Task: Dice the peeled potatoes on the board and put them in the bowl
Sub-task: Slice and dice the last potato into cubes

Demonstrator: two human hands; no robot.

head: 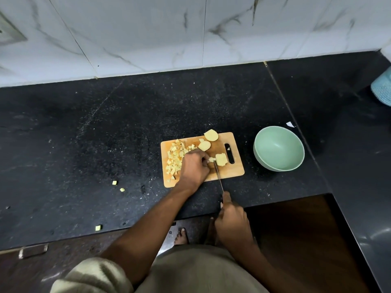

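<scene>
wooden board point(230, 170), left hand point(193, 168) pinching potato point(221, 159), right hand point(231, 220) gripping knife point(219, 176)

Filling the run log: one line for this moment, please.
stage: dicing | left hand: steadies potato piece | right hand: holds knife | bowl: empty | diced pile on board

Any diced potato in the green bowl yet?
No, the green bowl shows only its bare inside; the diced pieces lie piled on the cutting board.
</scene>
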